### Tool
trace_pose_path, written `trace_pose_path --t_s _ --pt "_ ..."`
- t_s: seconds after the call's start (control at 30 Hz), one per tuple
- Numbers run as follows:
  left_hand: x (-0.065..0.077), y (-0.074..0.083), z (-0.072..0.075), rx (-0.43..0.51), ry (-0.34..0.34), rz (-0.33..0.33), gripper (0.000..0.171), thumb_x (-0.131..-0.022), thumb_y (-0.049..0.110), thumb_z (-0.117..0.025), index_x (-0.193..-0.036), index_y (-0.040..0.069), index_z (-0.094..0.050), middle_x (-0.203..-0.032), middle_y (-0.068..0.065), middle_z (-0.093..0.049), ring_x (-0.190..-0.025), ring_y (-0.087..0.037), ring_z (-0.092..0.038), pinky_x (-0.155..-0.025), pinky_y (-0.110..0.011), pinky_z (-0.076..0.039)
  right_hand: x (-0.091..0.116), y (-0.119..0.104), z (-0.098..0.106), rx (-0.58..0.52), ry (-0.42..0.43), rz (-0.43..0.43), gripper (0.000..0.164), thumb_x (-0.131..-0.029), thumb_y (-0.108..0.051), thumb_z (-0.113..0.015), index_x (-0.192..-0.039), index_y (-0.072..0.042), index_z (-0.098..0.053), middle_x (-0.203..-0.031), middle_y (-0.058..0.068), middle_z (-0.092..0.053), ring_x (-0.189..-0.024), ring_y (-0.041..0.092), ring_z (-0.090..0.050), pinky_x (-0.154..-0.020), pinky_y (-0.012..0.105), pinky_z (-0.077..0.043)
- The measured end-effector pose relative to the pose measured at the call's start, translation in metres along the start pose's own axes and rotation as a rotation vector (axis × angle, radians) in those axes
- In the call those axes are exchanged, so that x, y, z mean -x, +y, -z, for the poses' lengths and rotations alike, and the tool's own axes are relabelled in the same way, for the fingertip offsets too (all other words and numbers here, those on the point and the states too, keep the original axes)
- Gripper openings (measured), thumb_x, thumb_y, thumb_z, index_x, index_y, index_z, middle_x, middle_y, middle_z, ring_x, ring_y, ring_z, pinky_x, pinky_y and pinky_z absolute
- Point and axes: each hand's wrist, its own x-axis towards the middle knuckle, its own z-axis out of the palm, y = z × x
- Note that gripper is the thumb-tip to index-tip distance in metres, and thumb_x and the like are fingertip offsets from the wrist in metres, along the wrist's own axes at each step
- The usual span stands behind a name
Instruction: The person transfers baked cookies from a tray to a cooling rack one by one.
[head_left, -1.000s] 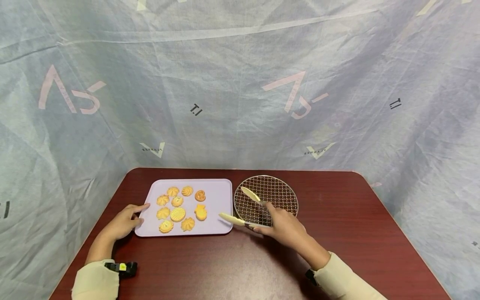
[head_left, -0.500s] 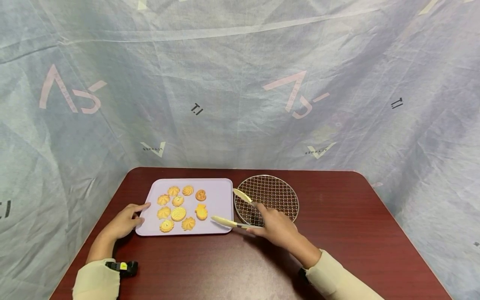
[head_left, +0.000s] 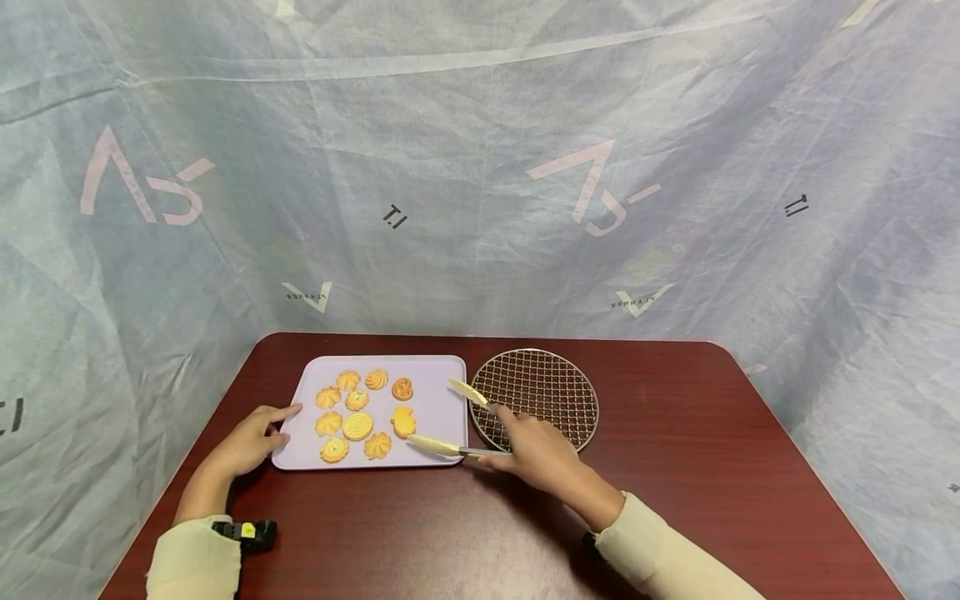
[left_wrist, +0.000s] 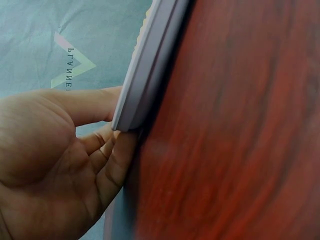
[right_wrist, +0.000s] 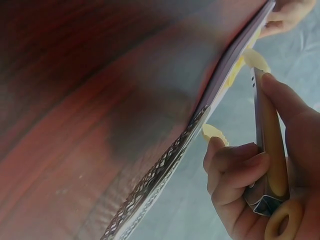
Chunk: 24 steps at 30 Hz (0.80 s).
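My left hand [head_left: 246, 442] pinches the left rim of a pale lilac tray [head_left: 442, 392]. In the left wrist view the thumb lies over the tray's rim [left_wrist: 145, 75] and other fingers [left_wrist: 117, 160] bend against its outer side. Several golden cookies lie on the tray, among them a pretzel-shaped cookie [head_left: 402, 388] and a pineapple-shaped cookie [head_left: 403, 422]. My right hand [head_left: 536, 450] grips metal tongs [right_wrist: 270, 145] with cream tips. The tong arms are spread, nothing between them. The lower tip [head_left: 433, 446] is just right of the pineapple-shaped cookie; the upper one hangs near the tray's right edge.
A round wire cooling rack [head_left: 540, 387] lies close against the tray's right side, partly below my right hand. Both stand on a dark red wooden table [head_left: 675, 467]. A grey printed cloth [head_left: 480, 208] hangs behind the table and at its sides.
My right hand has moved left with the spread tongs, bringing their tips from above the rack and the tray's edge further over the tray. The left hand stays on the tray's rim.
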Motion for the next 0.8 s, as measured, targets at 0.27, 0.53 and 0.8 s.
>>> trace_pose_path --t_s 0.27,0.53,0.8 --pt "-0.001 0.000 0.000 -0.001 0.000 -0.006 0.051 -0.088 -0.007 -0.058 -0.138 -0.008 -0.048 -0.113 -0.028 -0.045 -0.076 -0.021 -0.044 -0.060 -0.026 -0.041 -0.006 -0.007 -0.003 0.017 -0.006 0.033 0.078 -0.077 -0.059 -0.073 -0.137 -0.015 -0.048 -0.087 0.009 -0.067 -0.058 0.018 -0.057 -0.047 0.031 -0.042" --pt "0.000 -0.001 -0.001 -0.001 -0.004 -0.002 0.051 -0.088 -0.006 -0.058 -0.138 -0.007 -0.049 -0.115 -0.028 -0.046 -0.077 -0.021 -0.045 -0.061 -0.026 -0.041 -0.009 -0.012 -0.007 0.059 0.018 0.094 0.072 -0.079 -0.059 -0.070 -0.133 -0.015 -0.050 -0.083 0.006 -0.066 -0.061 0.018 -0.059 -0.048 0.032 -0.043" --pt "0.000 0.000 -0.001 -0.002 -0.001 0.000 0.051 -0.088 -0.006 -0.058 -0.138 -0.007 -0.049 -0.113 -0.026 -0.047 -0.077 -0.021 -0.045 -0.061 -0.026 -0.041 -0.013 -0.017 -0.011 0.106 0.015 0.117 0.070 -0.082 -0.061 -0.066 -0.136 -0.018 -0.053 -0.089 0.007 -0.069 -0.068 0.020 -0.064 -0.049 0.033 -0.045"
